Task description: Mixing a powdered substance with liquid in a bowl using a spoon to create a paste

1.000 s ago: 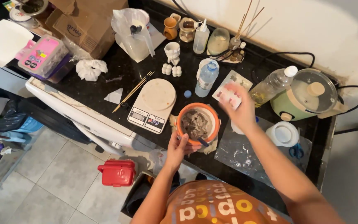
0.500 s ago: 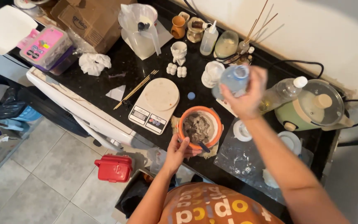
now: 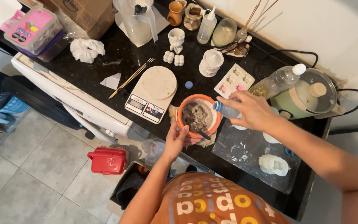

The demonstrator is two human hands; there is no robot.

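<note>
Orange bowl (image 3: pixel 185 103) sits on a cloth (image 3: pixel 206 143) near the front edge of the black bench (image 3: pixel 117 62), holding a grey lumpy mix (image 3: pixel 196 116). Right hand (image 3: pixel 249 111) holds a small clear bottle (image 3: pixel 225 109) tipped on its side, neck over the bowl's right rim; fingers wrapped around the bottle body. Can't tell if anything is pouring. Left hand (image 3: pixel 178 139) is at the bowl's near rim, fingers curled on a dark-handled tool (image 3: pixel 201 134) that lies into the mix; exact grip unclear. Just left of the bowl: white kitchen scale (image 3: pixel 151 93) with a round plate. Small blue cap (image 3: pixel 189 84) lies on the bench between scale and bowl's far side. Wooden sticks (image 3: pixel 131 77) lie left of the scale, a paper scrap (image 3: pixel 112 81) beside them. Behind the bowl: a white mould tray (image 3: pixel 233 80) and a ribbed white cup (image 3: pixel 211 63). Right of the hand: larger clear bottle (image 3: pixel 278 81) lying tilted, next to a green pot (image 3: pixel 307 99) with glass lid. Front right: clear sheet (image 3: pixel 245 151) dusted white, with a white cast piece (image 3: pixel 273 164) on it. Far left: crumpled tissue (image 3: pixel 87 49), pink box (image 3: pixel 32 30). Red box (image 3: pixel 107 160) on the floor below.
</note>
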